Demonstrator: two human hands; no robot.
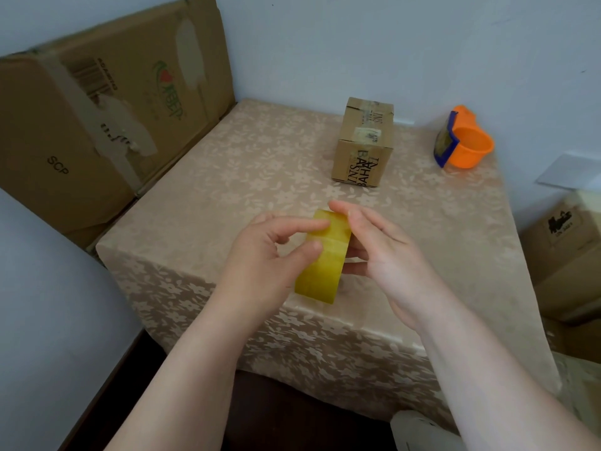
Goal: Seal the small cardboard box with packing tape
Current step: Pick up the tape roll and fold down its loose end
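2 bare hands hold a yellow roll of packing tape (pixel 325 265) over the near middle of the counter (pixel 227 177), which is covered by a beige cloth with a pale flower pattern. The roll stands on edge, its broad outer band turned up and toward the camera. The left hand (pixel 260 255) comes in from the left, with its forefinger and thumb laid against the band and the other fingers curled loosely behind them. The right hand (pixel 387 252) grips the roll from the right, 1 fingertip resting on the roll's far upper edge and the remaining fingers bent around its right side. Whether the roll touches the cloth cannot be told.

The small cardboard box (pixel 362 141) sits well apart from the hands, on the far middle of the counter, untouched. Its flaps are down, strips of clear tape cross its top and near face, and black printed letters run across the near face. To the right of it, near the far right corner, lies an orange tape dispenser (pixel 465 141) with a blue part on its left side.

1 large cardboard box (pixel 97 125) stands at the left, just beside the counter and against the pale wall. More brown cartons (pixel 566 255) are stacked at the right edge of the view.
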